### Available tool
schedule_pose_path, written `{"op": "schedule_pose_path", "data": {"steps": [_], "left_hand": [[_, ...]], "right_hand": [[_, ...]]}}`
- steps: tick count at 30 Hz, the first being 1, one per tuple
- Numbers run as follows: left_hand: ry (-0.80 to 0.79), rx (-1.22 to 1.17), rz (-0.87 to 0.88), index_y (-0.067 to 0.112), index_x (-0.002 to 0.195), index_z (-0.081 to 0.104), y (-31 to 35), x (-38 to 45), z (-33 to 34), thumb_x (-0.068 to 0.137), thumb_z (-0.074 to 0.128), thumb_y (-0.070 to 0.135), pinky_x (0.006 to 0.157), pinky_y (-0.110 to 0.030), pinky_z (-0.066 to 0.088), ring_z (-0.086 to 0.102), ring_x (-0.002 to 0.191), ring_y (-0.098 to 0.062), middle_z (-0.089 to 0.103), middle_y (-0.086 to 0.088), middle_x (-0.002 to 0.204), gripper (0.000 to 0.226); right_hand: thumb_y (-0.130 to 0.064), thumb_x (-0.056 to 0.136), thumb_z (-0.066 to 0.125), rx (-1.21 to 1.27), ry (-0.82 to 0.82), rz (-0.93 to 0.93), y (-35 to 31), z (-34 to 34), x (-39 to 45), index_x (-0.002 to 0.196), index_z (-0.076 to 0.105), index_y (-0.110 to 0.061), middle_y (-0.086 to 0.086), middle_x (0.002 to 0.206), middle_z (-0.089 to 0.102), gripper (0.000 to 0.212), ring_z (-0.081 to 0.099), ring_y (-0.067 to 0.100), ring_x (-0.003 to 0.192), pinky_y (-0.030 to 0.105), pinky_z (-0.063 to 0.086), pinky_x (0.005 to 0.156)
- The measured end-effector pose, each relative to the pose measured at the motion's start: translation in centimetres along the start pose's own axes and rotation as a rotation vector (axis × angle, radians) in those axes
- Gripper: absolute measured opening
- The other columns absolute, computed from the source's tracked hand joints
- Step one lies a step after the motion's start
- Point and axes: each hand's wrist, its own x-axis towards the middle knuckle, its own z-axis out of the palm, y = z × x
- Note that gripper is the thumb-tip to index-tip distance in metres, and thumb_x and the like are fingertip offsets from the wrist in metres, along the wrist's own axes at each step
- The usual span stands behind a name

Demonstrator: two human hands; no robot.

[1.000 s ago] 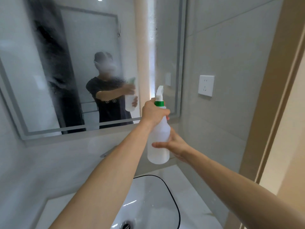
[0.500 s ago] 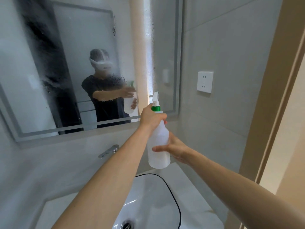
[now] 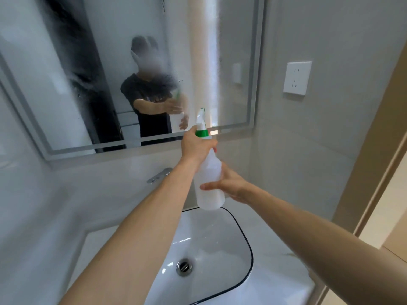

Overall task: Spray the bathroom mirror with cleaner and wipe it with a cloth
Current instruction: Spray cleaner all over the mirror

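A white spray bottle [image 3: 209, 179] with a green collar is held upright at the frame's centre, above the sink [image 3: 220, 249] at 6 o'clock. Its neck is gripped by the left hand [image 3: 197, 146]; its lower body is cupped by the right hand [image 3: 229, 183], thumb across the front. The misted mirror [image 3: 105, 73] is seen at 11 o'clock. A wall socket [image 3: 297, 78] is noted at 2 o'clock.

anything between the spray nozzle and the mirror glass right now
Nothing visible. The spray bottle, gripped at the neck by the left hand and steadied by the right hand, points at the mirror through open air above the sink.
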Motion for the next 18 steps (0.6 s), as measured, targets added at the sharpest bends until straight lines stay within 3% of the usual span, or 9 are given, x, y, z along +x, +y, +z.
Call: {"op": "schedule_pose_path", "data": {"steps": [5,10,12,14,16,18], "left_hand": [[0.058,-0.021,-0.046,0.006,0.086,0.063,-1.1,-0.8,-3.4,0.043,0.070,0.006,0.067,-0.058,0.059,0.063,0.068,-0.031,0.063,-0.008,0.072,0.043],[0.118,-0.020,-0.093,0.012,0.086,0.061,-2.2,-2.4,-7.7,0.056,0.071,-0.003,0.064,-0.041,0.058,0.061,0.070,-0.028,0.060,-0.009,0.075,0.035],[0.151,-0.009,-0.102,0.012,0.085,0.061,-2.7,-2.9,-9.6,0.055,0.071,-0.002,0.064,-0.041,0.058,0.061,0.070,-0.028,0.061,-0.009,0.075,0.035],[0.191,-0.020,-0.115,0.010,0.084,0.062,-3.2,-3.3,-11.5,0.051,0.069,0.001,0.068,-0.049,0.060,0.063,0.067,-0.028,0.062,-0.007,0.073,0.035],[0.224,-0.039,-0.129,0.008,0.082,0.062,-3.8,-3.9,-13.2,0.053,0.068,-0.001,0.065,-0.046,0.060,0.064,0.058,-0.024,0.062,-0.005,0.068,0.031],[0.267,-0.032,-0.137,0.009,0.080,0.060,-4.1,-4.6,-14.8,0.059,0.068,-0.007,0.059,-0.036,0.057,0.061,0.049,-0.018,0.060,-0.004,0.063,0.028]], "right_hand": [[-0.028,0.048,0.093,-0.016,-0.063,0.010,0.0,3.0,0.6,0.136,0.039,-0.029,0.007,0.128,0.062,0.103,0.061,0.030,0.119,0.059,0.049,0.101],[-0.027,0.049,0.091,-0.045,-0.134,0.020,-0.2,6.9,1.0,0.134,0.041,-0.030,0.004,0.125,0.062,0.099,0.061,0.028,0.117,0.058,0.052,0.097],[-0.016,0.060,0.091,-0.041,-0.180,0.012,-0.2,8.8,1.0,0.130,0.045,-0.030,0.003,0.122,0.064,0.085,0.062,0.025,0.114,0.052,0.053,0.097],[0.000,0.073,0.084,-0.024,-0.245,-0.010,-0.4,10.6,0.8,0.124,0.047,-0.032,0.001,0.117,0.065,0.070,0.063,0.019,0.108,0.037,0.055,0.090],[0.003,0.074,0.083,-0.024,-0.281,-0.030,-0.4,12.3,0.6,0.129,0.047,-0.027,0.004,0.120,0.065,0.072,0.062,0.020,0.109,0.029,0.053,0.084],[-0.004,0.067,0.086,-0.030,-0.300,-0.031,-0.4,14.0,0.7,0.135,0.046,-0.022,0.008,0.125,0.064,0.081,0.061,0.025,0.115,0.033,0.053,0.087]]}}
